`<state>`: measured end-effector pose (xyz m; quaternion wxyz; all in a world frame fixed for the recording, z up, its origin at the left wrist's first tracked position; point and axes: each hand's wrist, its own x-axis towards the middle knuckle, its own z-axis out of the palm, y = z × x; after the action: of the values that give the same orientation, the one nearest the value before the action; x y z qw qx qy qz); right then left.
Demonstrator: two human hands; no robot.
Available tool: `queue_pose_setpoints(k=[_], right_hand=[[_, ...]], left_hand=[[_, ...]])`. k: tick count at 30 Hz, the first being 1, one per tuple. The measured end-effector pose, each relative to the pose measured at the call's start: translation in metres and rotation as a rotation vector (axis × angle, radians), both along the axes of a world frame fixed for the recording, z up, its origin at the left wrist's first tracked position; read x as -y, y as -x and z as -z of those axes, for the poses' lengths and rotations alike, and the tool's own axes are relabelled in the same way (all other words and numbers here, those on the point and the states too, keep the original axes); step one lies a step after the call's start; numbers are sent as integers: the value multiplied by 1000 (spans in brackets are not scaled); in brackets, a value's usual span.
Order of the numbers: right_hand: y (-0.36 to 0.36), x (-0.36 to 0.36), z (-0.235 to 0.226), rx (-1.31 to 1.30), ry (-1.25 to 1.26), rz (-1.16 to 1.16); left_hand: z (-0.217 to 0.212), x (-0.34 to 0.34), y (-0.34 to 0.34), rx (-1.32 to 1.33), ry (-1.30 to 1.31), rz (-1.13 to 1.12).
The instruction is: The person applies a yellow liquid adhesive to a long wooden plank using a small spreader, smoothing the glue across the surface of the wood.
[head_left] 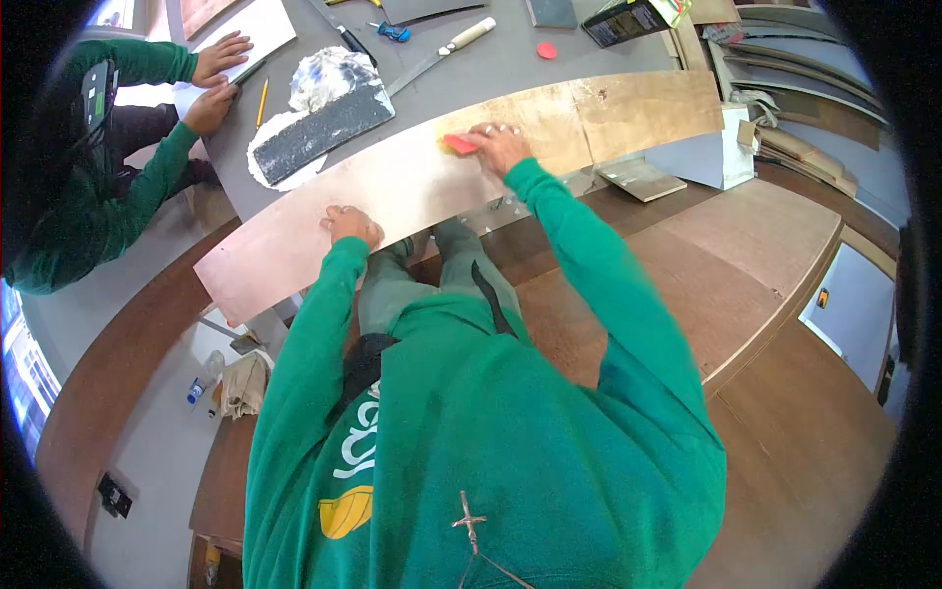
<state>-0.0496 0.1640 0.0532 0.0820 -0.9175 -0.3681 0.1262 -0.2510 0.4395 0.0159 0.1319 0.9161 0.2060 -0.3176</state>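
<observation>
A long, pale wooden board (392,187) lies slantwise before me, its near edge reaching out over my lap. My right hand (500,147) is closed around a small flat red piece (458,144), pressed to the board's upper face near its middle; a yellowish edge shows beside it, and its exact kind is unclear. Further left, near the front edge, my left hand (352,226) rests on the board with fingers bent and slightly apart, holding nothing visible. Just beyond the board, a dark rectangular block (322,135) dusted with white lies against a crumpled white heap (332,79).
On the grey table (442,93) are a wooden-handled knife (469,37), a pencil (262,102), a red disc (547,50) and a dark box (628,22). At left, a co-worker's hands (214,83) touch a white panel. Brown curved panels (726,240) stand at right.
</observation>
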Motion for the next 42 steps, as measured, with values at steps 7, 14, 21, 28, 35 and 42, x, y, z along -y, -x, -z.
queue_pose_setpoints(k=[7, 14, 21, 28, 35, 42], right_hand=[[-34, 9, 13, -28, 53, -147], [28, 91, 9, -84, 109, -154], [83, 142, 4, -185, 266, -139], [37, 65, 13, 40, -130, 142], [24, 31, -1, -111, 87, 45], [36, -12, -7, -319, 263, 725]], left_hand=[[10, -9, 11, 105, 54, -94], [-20, -1, -5, 21, 36, -46], [-20, 1, 2, 29, 17, -31], [-22, -3, -2, 29, 87, -86], [-4, -11, 12, 49, 84, -100], [2, -6, 14, 54, 46, -181]])
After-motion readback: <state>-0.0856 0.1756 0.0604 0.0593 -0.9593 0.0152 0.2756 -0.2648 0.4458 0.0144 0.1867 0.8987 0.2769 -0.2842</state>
